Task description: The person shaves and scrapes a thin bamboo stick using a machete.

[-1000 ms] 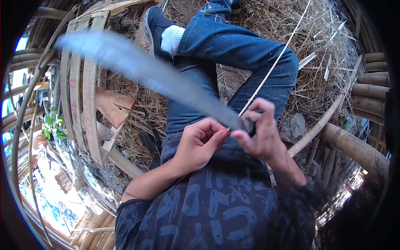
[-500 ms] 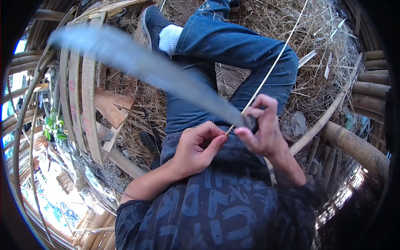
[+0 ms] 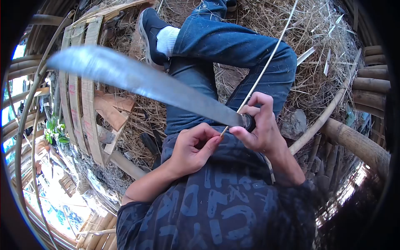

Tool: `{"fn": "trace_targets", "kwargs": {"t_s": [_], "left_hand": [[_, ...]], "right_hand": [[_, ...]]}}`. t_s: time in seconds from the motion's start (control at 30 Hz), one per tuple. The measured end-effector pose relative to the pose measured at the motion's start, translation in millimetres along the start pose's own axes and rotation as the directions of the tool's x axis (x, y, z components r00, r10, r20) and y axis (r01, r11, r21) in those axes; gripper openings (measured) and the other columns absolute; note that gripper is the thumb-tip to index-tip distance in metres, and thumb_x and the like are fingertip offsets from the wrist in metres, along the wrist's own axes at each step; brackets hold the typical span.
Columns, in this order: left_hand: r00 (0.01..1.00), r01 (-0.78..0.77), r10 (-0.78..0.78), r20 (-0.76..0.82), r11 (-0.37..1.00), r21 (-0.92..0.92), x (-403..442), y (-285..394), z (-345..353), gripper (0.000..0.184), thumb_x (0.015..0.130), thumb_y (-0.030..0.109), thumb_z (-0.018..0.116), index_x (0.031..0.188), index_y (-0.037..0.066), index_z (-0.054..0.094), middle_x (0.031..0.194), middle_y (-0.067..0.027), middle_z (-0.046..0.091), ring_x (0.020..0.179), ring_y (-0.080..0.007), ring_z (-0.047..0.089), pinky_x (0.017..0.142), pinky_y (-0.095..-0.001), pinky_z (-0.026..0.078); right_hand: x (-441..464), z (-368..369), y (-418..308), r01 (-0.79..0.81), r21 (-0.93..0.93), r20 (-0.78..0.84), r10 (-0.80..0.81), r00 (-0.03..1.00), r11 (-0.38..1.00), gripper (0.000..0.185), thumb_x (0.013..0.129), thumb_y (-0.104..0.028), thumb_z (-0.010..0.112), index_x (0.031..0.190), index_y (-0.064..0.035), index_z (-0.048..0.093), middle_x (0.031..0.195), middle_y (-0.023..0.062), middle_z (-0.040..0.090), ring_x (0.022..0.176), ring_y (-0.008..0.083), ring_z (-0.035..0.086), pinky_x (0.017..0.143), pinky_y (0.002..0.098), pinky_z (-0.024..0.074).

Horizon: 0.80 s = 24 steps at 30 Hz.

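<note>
A machete (image 3: 154,83) with a wide, worn metal blade slants from the upper left down to the middle. My right hand (image 3: 262,127) is closed around its dark handle, with the thumb beside the base of the blade. A long thin bamboo strip (image 3: 271,64) runs from the top edge across my raised knee to my waist. Between thumb and forefinger, my left hand (image 3: 196,148) pinches the strip's near end. The blade's base crosses the strip just beyond that pinch; whether the edge touches it I cannot tell.
My bent legs in jeans (image 3: 233,41) rest on ground strewn with dry straw (image 3: 321,33). Wooden slats (image 3: 89,83) stand on the left. At right lie a grey stone (image 3: 293,124) and a thick bamboo pole (image 3: 354,143), near a bamboo wall (image 3: 373,85).
The machete's blade has tilted slightly downward and looks less blurred. My left hand has shifted a little to the left, still pinching the strip, whose far end has also moved slightly left.
</note>
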<state>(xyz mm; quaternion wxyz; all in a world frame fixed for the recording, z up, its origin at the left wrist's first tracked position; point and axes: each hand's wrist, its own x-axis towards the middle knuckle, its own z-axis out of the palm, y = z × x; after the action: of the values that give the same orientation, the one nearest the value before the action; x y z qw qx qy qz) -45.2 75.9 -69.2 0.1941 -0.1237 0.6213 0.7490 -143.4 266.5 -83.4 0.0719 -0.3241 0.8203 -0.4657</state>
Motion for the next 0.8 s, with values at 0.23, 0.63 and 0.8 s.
{"fn": "trace_targets", "kwargs": {"t_s": [0.23,0.63,0.8], "left_hand": [[0.978,-0.167,0.192,-0.077,0.953,0.252,-9,0,-2,0.004,0.088,0.002,0.062,0.088,-0.002,0.061,0.072,-0.0036,0.063,0.059,-0.0050,0.056,0.053,-0.0199,0.044],[0.905,-0.315,0.425,-0.038,0.727,0.610,-10,9,-1,0.008,0.078,-0.002,0.068,0.083,-0.001,0.062,0.071,-0.0113,0.063,0.056,-0.0229,0.062,0.051,-0.0303,0.048],[0.879,-0.354,0.475,-0.049,0.717,0.601,-7,10,-3,0.006,0.079,-0.001,0.068,0.084,0.000,0.064,0.067,-0.0082,0.063,0.051,-0.0144,0.059,0.048,-0.0247,0.044]], "right_hand": [[10,-10,15,-0.402,0.234,-0.027,0.420,0.907,0.885,0.054,0.086,-0.030,0.067,0.110,-0.0001,0.029,0.059,0.0143,0.054,0.049,0.0267,0.056,0.048,0.0332,0.0404],[5,-8,10,-0.347,0.062,0.034,0.346,0.938,0.936,0.059,0.080,-0.035,0.073,0.107,-0.0002,0.033,0.059,0.0153,0.055,0.052,0.0355,0.059,0.049,0.0372,0.0447],[-2,-11,2,-0.330,0.011,0.032,0.329,0.944,0.944,0.059,0.081,-0.036,0.072,0.107,-0.0008,0.032,0.060,0.0163,0.056,0.055,0.0361,0.061,0.051,0.0376,0.0454]]}}
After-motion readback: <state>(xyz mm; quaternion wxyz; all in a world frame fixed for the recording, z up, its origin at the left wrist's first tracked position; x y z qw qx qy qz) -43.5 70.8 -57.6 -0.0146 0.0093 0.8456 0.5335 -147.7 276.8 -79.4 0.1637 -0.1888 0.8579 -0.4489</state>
